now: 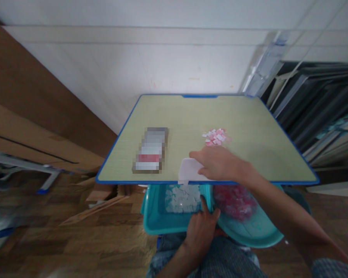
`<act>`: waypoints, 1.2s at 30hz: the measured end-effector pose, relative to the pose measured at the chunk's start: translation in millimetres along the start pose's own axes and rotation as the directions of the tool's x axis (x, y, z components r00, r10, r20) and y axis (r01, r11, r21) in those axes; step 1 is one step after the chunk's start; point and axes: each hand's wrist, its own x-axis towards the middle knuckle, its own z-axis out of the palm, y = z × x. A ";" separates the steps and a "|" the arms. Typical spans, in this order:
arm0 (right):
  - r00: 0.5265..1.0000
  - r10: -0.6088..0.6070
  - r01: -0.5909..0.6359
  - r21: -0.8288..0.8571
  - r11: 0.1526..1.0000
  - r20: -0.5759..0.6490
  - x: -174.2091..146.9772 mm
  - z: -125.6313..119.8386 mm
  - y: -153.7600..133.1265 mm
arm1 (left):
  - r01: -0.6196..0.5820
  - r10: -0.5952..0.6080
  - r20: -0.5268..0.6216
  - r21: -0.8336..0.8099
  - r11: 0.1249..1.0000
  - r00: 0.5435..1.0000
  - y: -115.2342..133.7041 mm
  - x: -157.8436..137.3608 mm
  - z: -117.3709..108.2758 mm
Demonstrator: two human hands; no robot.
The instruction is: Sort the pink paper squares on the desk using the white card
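My right hand [220,162] is closed on a flat white scraper [188,169], which lies at the front edge of the small table [174,116]. A bit of white stuff shows at the scraper's lower edge, over the rim. Just beyond the hand is a small pile of pink and white pieces [216,137]. Below the table edge, my left hand [201,227] grips the right rim of a teal tray [153,222], a finger inside and the thumb outside. White flat pieces [183,199] lie in that tray.
A round teal basin [266,233] with pink pieces in plastic [234,202] stands right of the tray. A phone, blurred out [150,150], lies on the table's left. Beyond are a white wall [174,65], a clear bottle [263,69] and stacked dark panels [316,96].
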 end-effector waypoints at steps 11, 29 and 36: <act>0.994 -0.114 0.113 0.107 0.988 0.004 -23.3 -5.9 -9.5 | 0.015 -0.014 0.042 -0.029 0.999 0.999 -0.3 0.1 -4.0; 0.879 0.394 -0.348 0.204 0.915 -0.269 -96.0 5.7 93.9 | -0.021 0.021 -0.011 -0.016 1.000 1.000 -1.1 1.1 -1.1; 0.945 0.268 -0.266 0.036 0.963 -0.186 -68.6 0.3 72.5 | -0.019 0.019 -0.003 -0.003 1.000 1.000 -1.7 0.4 -0.1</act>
